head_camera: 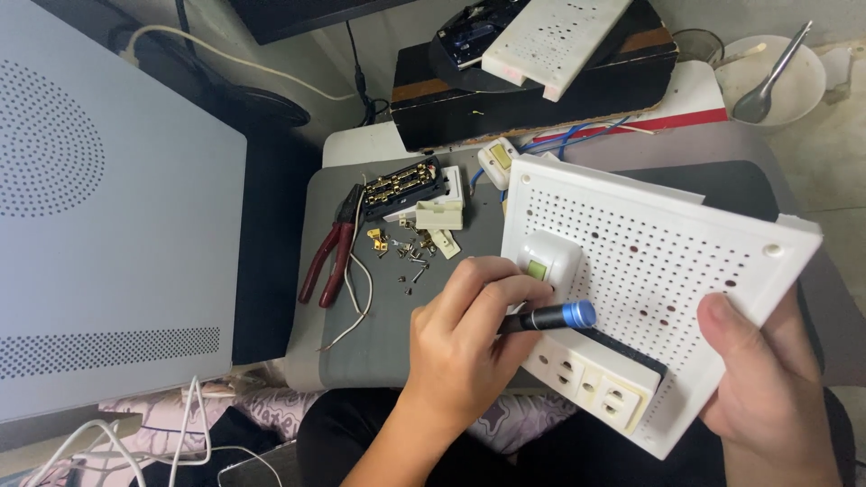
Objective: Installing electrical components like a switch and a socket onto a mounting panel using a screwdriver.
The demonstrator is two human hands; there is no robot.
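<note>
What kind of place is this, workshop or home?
Probably a makeshift home electrical repair spot. The left hand holds a screwdriver on a white perforated board with sockets, steadied by the right hand; red pliers and loose screws lie on a grey mat.

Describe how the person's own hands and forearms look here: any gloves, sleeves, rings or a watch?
Both hands are bare, with no gloves. The left hand and the part of its forearm in view show no sleeve, ring or watch. The right hand also shows no ring; its wrist is cut off by the frame edge. Fingernails are short and unpainted.
</note>
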